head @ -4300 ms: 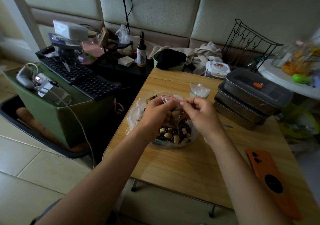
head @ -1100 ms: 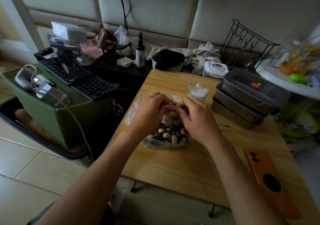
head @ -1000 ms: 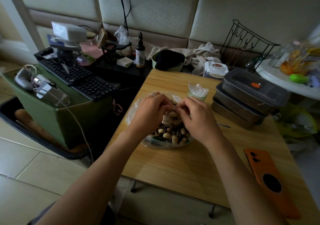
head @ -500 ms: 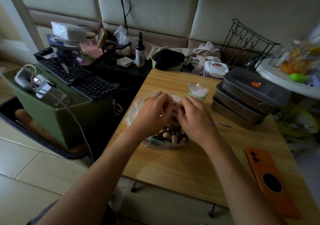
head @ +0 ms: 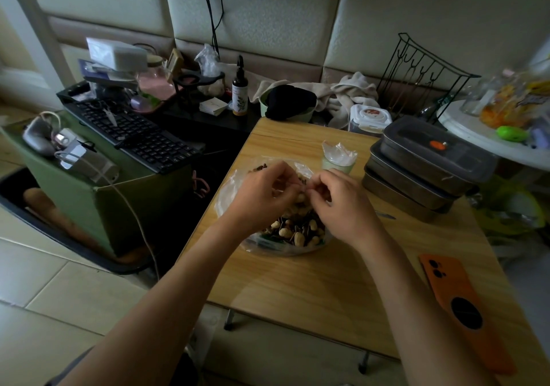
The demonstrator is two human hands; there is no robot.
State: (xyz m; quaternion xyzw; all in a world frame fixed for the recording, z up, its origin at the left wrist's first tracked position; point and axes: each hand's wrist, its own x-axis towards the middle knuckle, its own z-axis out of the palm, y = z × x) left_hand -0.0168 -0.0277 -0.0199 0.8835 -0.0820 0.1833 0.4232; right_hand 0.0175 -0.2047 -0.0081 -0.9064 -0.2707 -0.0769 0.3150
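Observation:
A clear plastic bag (head: pixel 229 195) full of peanuts in their shells and dark seeds (head: pixel 297 231) lies on the wooden table (head: pixel 312 284). Over it, my left hand (head: pixel 262 198) and my right hand (head: pixel 345 207) meet fingertip to fingertip. Both pinch one pale peanut (head: pixel 301 198) between them, just above the pile. The fingers of both hands are curled. My forearms hide the near side of the bag.
A small green cup lined with plastic (head: pixel 337 159) stands behind the bag. Stacked dark lidded boxes (head: pixel 428 159) sit at the right, an orange phone (head: pixel 464 308) at the near right edge. A keyboard (head: pixel 134 132) lies on a green box to the left.
About four seconds ago both hands held the bag's red-striped mouth up. They have since dropped onto the nuts, and in the last second they lifted slightly with one peanut pinched between them.

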